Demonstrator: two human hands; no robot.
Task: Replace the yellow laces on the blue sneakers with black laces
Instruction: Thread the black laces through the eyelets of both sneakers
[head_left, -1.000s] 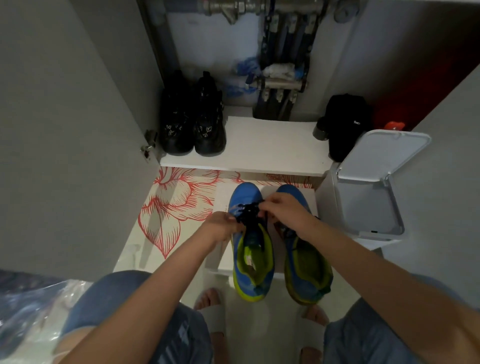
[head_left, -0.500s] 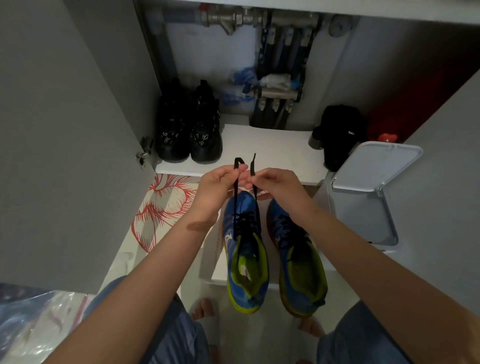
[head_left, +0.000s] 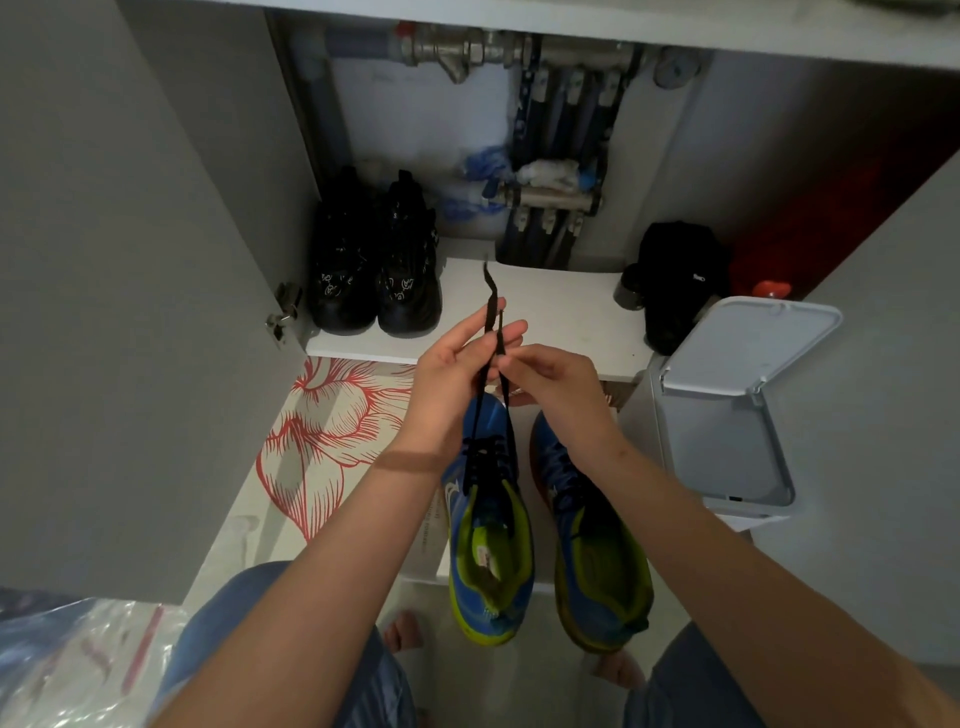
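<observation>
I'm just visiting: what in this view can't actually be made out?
Head view only.
Toe tip of the left sneaker: hidden behind the left hand and right hand, which pinch the black lace.
Right sneaker lacing: too dark, partly behind the right forearm.
Red object: mostly behind the bin's lid.
Plastic bag contents: blurred, cut off by the bottom-left corner.

A white shelf (head_left: 550, 317) carries a pair of black shoes (head_left: 374, 275) at its left end and a black bag (head_left: 675, 280) at its right. Below it, the blue sneakers (head_left: 491, 597) stand side by side on a low white platform (head_left: 422, 561), beside a red-flowered mat (head_left: 332, 431) on the floor.
</observation>
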